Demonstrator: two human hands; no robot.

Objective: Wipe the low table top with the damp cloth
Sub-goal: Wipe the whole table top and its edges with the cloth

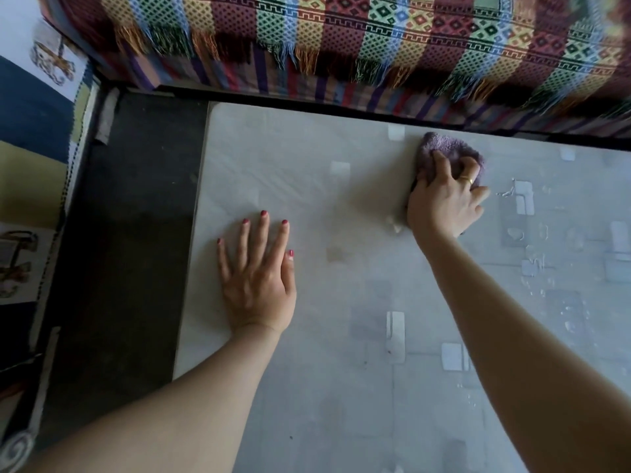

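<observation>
Two bare arms reaching out from the bottom edge, over a low table top [341, 387] with a pale grey cover and light square shapes on it.

On the left, left hand [256, 285] lying flat on the table, palm down. Fingers straight and spread apart, holding nothing. Red polish on the nails. Just beside the table's left edge, near the dark floor [129, 233].

Farther out, on the right, right arm stretched long across the table. Right hand [445, 196] pressed down on a purple cloth [440, 148], fingers curled over it and gripping it. Gold ring [466, 179] on one finger. Cloth bunched up under the palm, touching the table close to the far edge.

Wet drops and shiny streaks [532, 254] on the table to the right of the cloth.

Past the table's far edge, a bright patterned blanket [341, 32] with stripes, diamonds and a fringe hanging down.
</observation>
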